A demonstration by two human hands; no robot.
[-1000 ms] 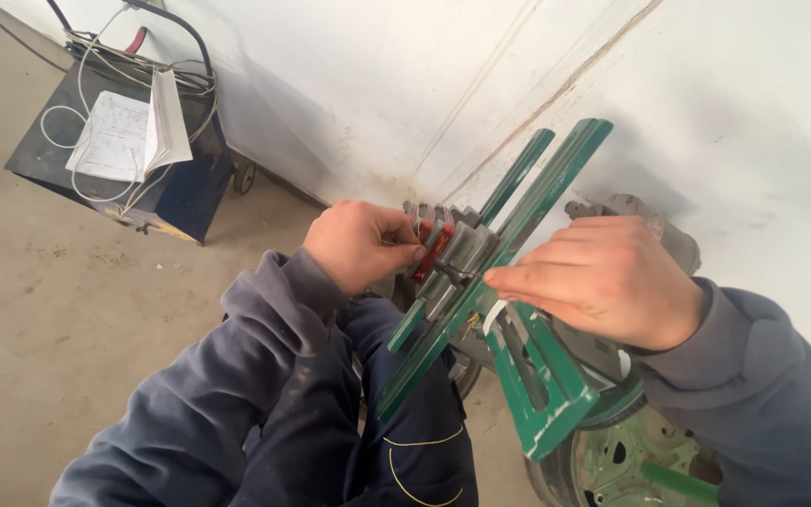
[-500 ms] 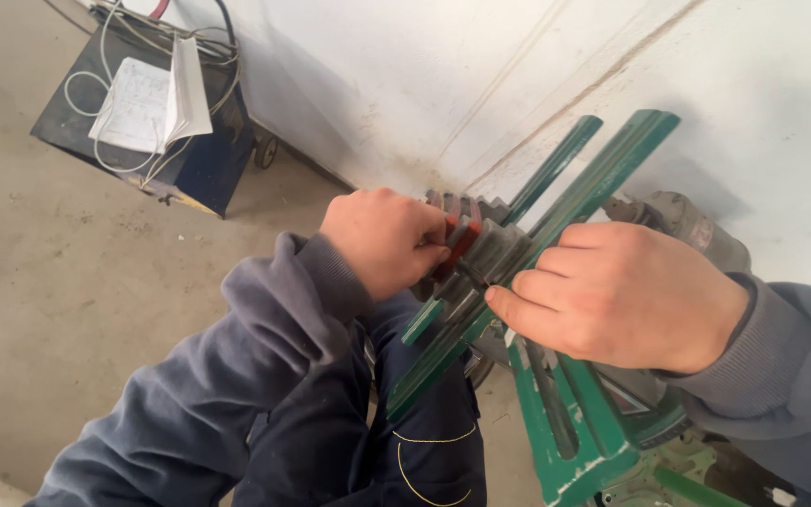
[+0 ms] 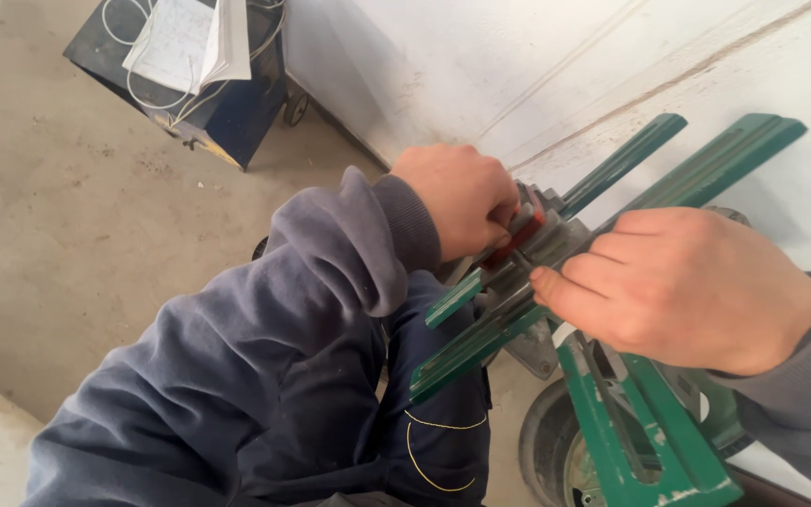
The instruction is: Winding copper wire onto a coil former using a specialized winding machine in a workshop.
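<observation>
**Against the white wall: both hands on a green steel rail assembly**

Between the knees and the wall [image 3: 481,75], two long green metal rails [image 3: 631,202] run diagonally, low-left to upper-right, clamped through a grey metal block [image 3: 542,246] at mid-length. Below sits a green steel frame [image 3: 654,432] with a dark wheel [image 3: 542,451] beside it.

Hands:
- Left hand [image 3: 457,197] is clenched around a small red-handled part [image 3: 516,235] at the block; fingers curled, grip looks firm.
- Right hand [image 3: 682,286] lies flat over the rails and block, fingers [image 3: 565,286] pressing down on the near rail. Bracing, not wrapped round.

Handling, my read:
- Rails are painted steel channel: stiff, no flex, moderately heavy for their length. Long overhang either side of the block, so they would lever hard if loosened.
- Paint is chipped and smooth; bare skin could slip along it. Channel edges look sharp-ish.
- Best hold is near the block, close to the balance point, not at the free ends.
- Not fragile. Pinch risk where rails cross the block.

Packages/labels:
- Far left on the concrete floor [image 3: 77,253], a dark blue box-shaped unit on castors [image 3: 218,103], white cable coiled on top.
- White printed paper sheets [image 3: 185,42] lie on its lid, one folded upright. Text too small to make out.
- No labels visible on the rails or frame.
</observation>
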